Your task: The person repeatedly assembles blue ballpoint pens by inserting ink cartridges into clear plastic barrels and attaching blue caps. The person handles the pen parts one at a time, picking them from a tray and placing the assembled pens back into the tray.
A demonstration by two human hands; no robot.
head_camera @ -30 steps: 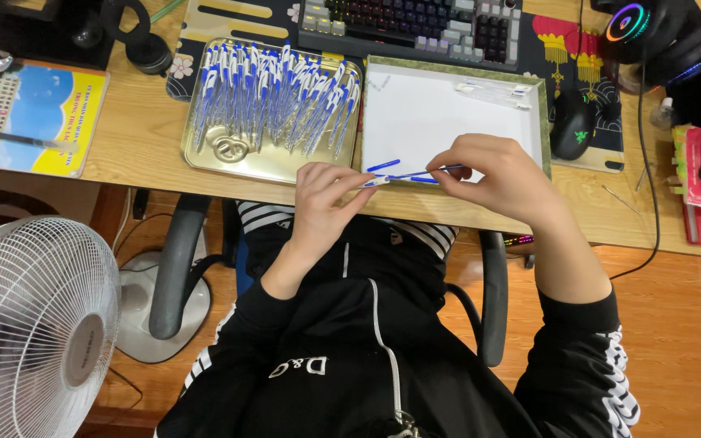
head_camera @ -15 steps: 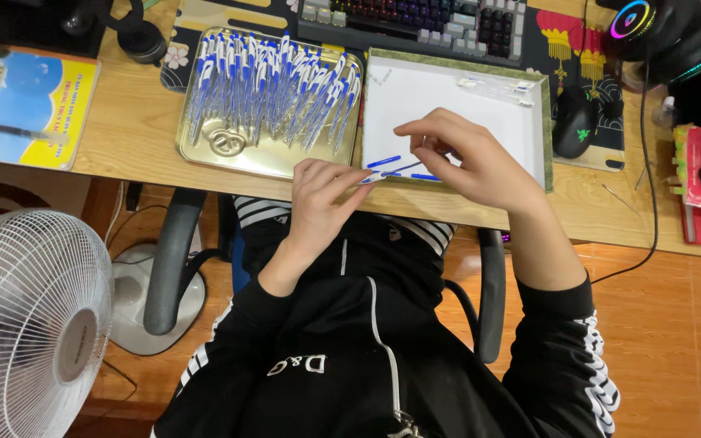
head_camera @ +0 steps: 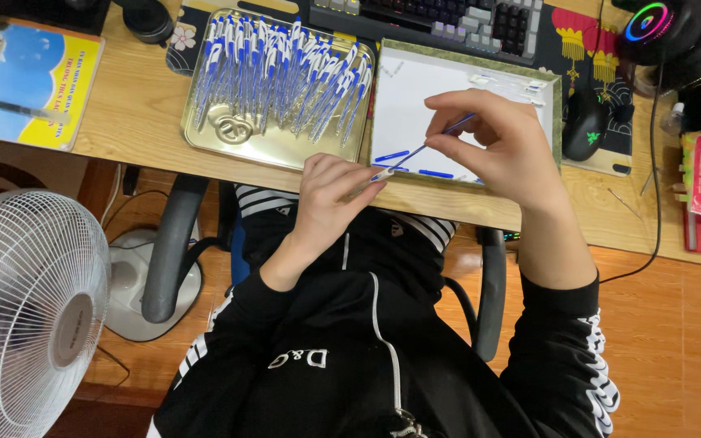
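White fan (head_camera: pixel 30 312), keyboard (head_camera: pixel 440 20), mouse (head_camera: pixel 584 123), headphones (head_camera: pixel 675 36).

Looks like a home desk corner, part gaming setup and part small assembly spot. Shows a wooden desk (head_camera: pixel 139 105) with a mechanical keyboard (head_camera: pixel 440 20), a mouse (head_camera: pixel 584 123) and a lit headset (head_camera: pixel 659 28). Adds a gold tray (head_camera: pixel 285 148) packed with blue-and-white pens (head_camera: pixel 277 69), a standing fan (head_camera: pixel 26 316) and an orange wooden floor (head_camera: pixel 675 341).
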